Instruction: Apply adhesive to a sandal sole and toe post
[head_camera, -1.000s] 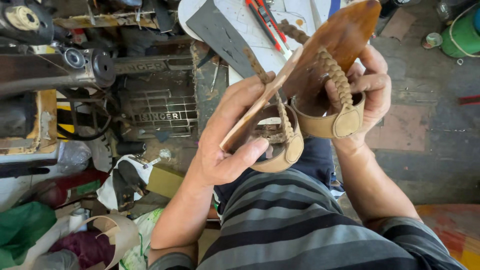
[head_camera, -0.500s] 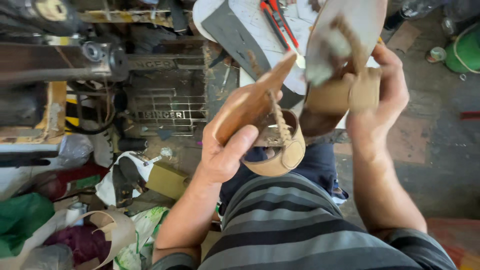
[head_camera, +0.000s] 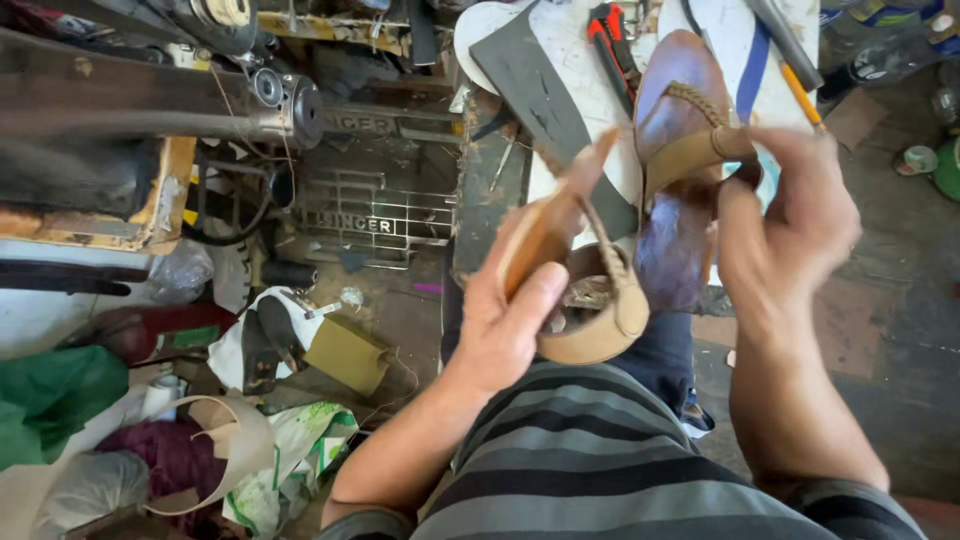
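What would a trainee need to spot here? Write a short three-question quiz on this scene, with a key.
1. True or false: each hand holds its own tan sandal.
2. Which hand grips a sandal by its strap: (a) left, (b) right?
3. What red-handled tool lies on the white board beyond the hands?

Key
1. True: the left hand holds the left sandal and the right hand holds the right sandal.
2. (b): the right hand's fingers close on the strap; the left hand clasps the sole's edge.
3. A cutter knife on the white board.
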